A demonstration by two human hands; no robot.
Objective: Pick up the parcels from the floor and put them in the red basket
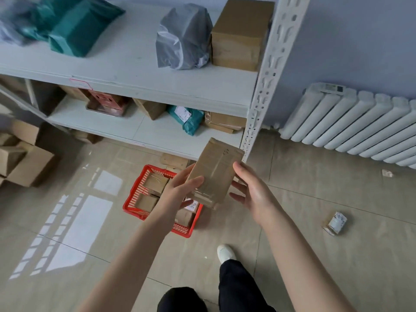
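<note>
Brown parcel [216, 174] hangs in the air over the near right end of the red basket [180, 229], which already holds several boxes. Let go from this height, it could bounce off them and tumble over the low rim. It sits between both hands. The left hand [180, 190] grips its left edge and the right hand [252, 194] pinches the right edge by the thumb, though its lower fingers may only hover.
</note>
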